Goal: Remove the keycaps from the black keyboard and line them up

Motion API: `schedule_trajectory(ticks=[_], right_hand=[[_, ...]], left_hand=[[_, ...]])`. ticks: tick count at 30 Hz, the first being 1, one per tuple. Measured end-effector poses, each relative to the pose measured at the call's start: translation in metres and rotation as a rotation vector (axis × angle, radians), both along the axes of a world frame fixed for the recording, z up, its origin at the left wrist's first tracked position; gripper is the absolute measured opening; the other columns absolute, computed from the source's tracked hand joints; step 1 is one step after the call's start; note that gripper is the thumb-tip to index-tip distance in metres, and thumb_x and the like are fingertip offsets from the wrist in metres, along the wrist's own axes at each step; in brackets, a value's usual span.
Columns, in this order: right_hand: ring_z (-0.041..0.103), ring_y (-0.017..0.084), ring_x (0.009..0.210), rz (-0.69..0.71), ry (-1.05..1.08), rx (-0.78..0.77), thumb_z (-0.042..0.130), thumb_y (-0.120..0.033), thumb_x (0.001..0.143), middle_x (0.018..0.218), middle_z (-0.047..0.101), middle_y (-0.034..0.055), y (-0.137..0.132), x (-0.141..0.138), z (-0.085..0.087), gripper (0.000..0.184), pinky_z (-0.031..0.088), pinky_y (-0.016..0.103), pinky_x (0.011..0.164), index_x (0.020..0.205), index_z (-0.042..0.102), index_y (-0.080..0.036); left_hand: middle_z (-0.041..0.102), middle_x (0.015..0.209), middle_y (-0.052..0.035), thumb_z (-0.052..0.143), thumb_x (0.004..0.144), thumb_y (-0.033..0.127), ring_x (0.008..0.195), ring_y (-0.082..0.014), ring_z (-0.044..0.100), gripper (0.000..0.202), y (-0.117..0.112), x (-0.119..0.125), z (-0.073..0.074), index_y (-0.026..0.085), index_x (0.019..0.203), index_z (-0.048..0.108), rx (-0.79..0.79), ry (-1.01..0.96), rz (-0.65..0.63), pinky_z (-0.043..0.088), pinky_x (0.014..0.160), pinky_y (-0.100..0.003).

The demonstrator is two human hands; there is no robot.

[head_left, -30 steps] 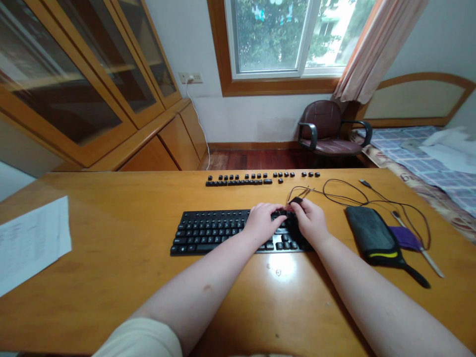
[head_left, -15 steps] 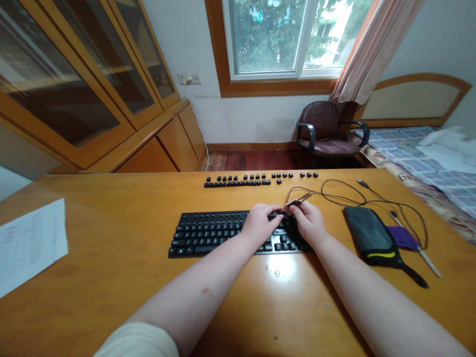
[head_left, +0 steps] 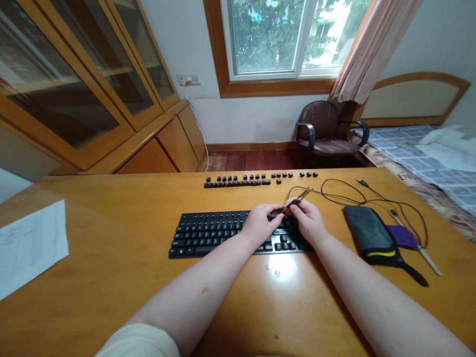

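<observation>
A black keyboard [head_left: 211, 230] lies on the wooden desk [head_left: 122, 218] in front of me. Both my hands rest over its right part. My right hand [head_left: 310, 223] is closed on a thin metal puller tool [head_left: 297, 198] whose tip points down at the keys. My left hand [head_left: 260, 224] is closed beside it, fingertips pinched at the tool's tip on a key I can barely see. A row of loose black keycaps [head_left: 241, 179] lies along the desk's far edge.
A black cable [head_left: 345, 193] loops right of the hands. A dark pouch [head_left: 370, 233], a purple cloth [head_left: 403, 237] and a thin brush lie at the right. A paper sheet [head_left: 29, 245] lies far left. Beyond the desk are a chair [head_left: 327, 131], a cabinet and a bed.
My right hand has lifted and tilted the puller, its far end now rising higher above the keys. My left fingertips have closed in toward the tool's tip. The view shifted slightly.
</observation>
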State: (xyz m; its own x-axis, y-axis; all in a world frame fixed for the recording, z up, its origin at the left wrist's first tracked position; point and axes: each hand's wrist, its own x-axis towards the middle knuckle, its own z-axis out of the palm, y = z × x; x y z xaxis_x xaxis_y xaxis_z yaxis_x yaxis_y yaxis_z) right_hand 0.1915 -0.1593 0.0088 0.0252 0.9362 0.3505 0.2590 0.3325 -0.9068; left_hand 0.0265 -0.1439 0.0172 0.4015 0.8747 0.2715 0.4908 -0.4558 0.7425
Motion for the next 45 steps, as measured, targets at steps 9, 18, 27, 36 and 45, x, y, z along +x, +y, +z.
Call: schedule_trajectory(ticks=[9, 18, 27, 36, 45], right_hand=[[0.061, 0.018, 0.064, 0.002, 0.212, -0.081, 0.051, -0.045, 0.083, 0.069, 0.065, 0.004, -0.001, 0.0, -0.002, 0.029, 0.05, 0.033, 0.065, 0.08, 0.061, -0.018], [0.062, 0.02, 0.081, 0.08, 0.065, 0.119, 0.052, -0.034, 0.085, 0.083, 0.068, 0.0056, -0.002, 0.002, 0.0, 0.02, 0.05, 0.034, 0.077, 0.082, 0.067, -0.021], [0.061, 0.019, 0.084, 0.181, -0.252, 0.359, 0.052, -0.023, 0.084, 0.085, 0.067, 0.0063, -0.008, 0.003, 0.006, 0.015, 0.049, 0.037, 0.078, 0.087, 0.066, -0.021], [0.061, 0.016, 0.067, -0.09, -0.01, 0.13, 0.045, -0.03, 0.088, 0.073, 0.059, 0.0026, -0.007, -0.003, 0.008, 0.018, 0.05, 0.033, 0.068, 0.093, 0.06, -0.02], [0.055, 0.016, 0.072, 0.199, -0.584, 0.091, 0.064, -0.034, 0.076, 0.074, 0.057, 0.003, 0.004, 0.005, 0.04, 0.017, 0.045, 0.029, 0.069, 0.084, 0.066, -0.019]], left_hand=[[0.07, 0.093, -0.007, 0.062, 0.076, 0.03, 0.085, -0.0172, 0.064, 0.024, 0.009, 0.0, -0.005, 0.014, 0.094, 0.066, -0.405, -0.445, -0.053, 0.049, 0.082, -0.031], [0.07, 0.083, -0.0066, 0.073, 0.064, 0.03, 0.078, -0.0159, 0.063, 0.028, 0.02, -0.004, -0.005, 0.012, 0.084, 0.067, -0.646, -0.67, -0.085, 0.046, 0.083, -0.032], [0.07, 0.091, -0.0074, 0.068, 0.07, 0.029, 0.082, -0.0165, 0.061, 0.026, 0.022, -0.005, -0.006, 0.013, 0.091, 0.07, -0.605, -0.648, -0.054, 0.045, 0.081, -0.03], [0.067, 0.096, -0.0071, 0.064, 0.075, 0.024, 0.088, -0.0159, 0.059, 0.025, 0.018, -0.004, -0.002, 0.014, 0.098, 0.066, -0.542, -0.64, -0.116, 0.042, 0.087, -0.03], [0.063, 0.082, -0.0034, 0.066, 0.073, 0.021, 0.075, -0.0124, 0.057, 0.035, 0.016, -0.003, -0.006, 0.014, 0.105, 0.053, -0.627, -0.725, -0.197, 0.043, 0.075, -0.027]])
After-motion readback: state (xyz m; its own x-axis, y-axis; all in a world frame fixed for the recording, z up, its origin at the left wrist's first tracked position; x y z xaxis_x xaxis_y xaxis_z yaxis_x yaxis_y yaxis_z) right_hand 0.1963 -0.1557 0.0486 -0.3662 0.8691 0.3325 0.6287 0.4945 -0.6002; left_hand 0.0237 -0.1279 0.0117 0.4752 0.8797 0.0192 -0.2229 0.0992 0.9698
